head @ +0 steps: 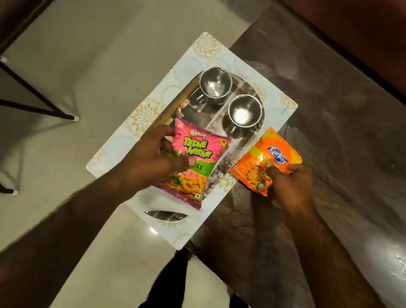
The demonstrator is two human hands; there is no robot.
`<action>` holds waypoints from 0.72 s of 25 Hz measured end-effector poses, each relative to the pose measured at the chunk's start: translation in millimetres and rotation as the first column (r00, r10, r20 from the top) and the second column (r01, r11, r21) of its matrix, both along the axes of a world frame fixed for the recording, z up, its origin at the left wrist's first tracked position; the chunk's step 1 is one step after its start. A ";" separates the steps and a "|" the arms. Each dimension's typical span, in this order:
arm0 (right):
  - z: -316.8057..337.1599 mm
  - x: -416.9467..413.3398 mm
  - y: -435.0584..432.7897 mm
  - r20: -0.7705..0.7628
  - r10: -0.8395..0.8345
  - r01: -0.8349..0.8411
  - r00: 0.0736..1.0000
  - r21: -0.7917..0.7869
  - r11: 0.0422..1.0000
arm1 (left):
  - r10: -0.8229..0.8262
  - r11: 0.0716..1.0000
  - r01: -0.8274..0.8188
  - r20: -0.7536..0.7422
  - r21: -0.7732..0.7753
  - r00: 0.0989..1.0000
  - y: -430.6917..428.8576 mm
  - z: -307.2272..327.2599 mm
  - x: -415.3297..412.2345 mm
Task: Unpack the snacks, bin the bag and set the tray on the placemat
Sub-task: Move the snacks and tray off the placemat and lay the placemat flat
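A pink snack packet (196, 164) is held over the near half of a shiny steel tray (239, 138), with my left hand (154, 155) gripping its left edge. An orange snack packet (266, 161) sits just right of the tray, partly on the table, pinched at its lower edge by my right hand (291, 183). The tray lies on a white patterned placemat (148, 118) that overhangs the table's left edge. Two empty steel cups (214, 84) (244, 111) stand on the tray's far half.
The dark glossy table (344, 150) runs from the centre to the right. A reddish sofa (379, 27) lies beyond it. On the left, a dark stand with black metal legs (16, 106) stands on the pale tiled floor (109, 30). My dark trouser legs (167, 295) show below.
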State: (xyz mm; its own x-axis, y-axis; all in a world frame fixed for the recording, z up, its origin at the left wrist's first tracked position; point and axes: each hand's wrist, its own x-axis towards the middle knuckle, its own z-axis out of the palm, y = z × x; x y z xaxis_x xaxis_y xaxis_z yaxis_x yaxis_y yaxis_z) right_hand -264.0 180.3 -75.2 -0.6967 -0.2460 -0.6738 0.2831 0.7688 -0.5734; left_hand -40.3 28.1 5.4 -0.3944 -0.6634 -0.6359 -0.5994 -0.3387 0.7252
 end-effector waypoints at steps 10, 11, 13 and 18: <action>-19.7 10.4 -15.4 0.081 -0.271 0.277 0.959 -0.075 0.958 | -0.160 0.974 0.185 0.181 -0.130 0.970 -69.6 -40.2 5.3; -16.0 10.7 -10.8 0.142 -0.299 0.312 0.944 -0.076 0.947 | -0.170 0.973 0.194 0.181 -0.122 0.969 -70.3 -40.5 5.2; -5.4 13.1 1.3 0.273 -0.364 0.394 0.890 -0.063 0.917 | -0.196 0.968 0.220 0.187 -0.121 0.963 -71.3 -39.1 5.6; 38.7 32.1 22.4 0.532 -0.446 0.591 0.720 -0.134 0.795 | -0.248 0.953 0.277 0.210 -0.121 0.946 -79.9 -37.6 8.3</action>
State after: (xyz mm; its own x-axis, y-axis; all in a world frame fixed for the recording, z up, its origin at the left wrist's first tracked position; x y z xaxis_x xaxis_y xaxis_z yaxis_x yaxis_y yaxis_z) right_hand -231.9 202.7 -36.4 -0.4028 -0.1622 -0.9008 0.8665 0.2494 -0.4324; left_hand -32.0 -51.8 -32.3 -0.4483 -0.6445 -0.6194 -0.7841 -0.0492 0.6187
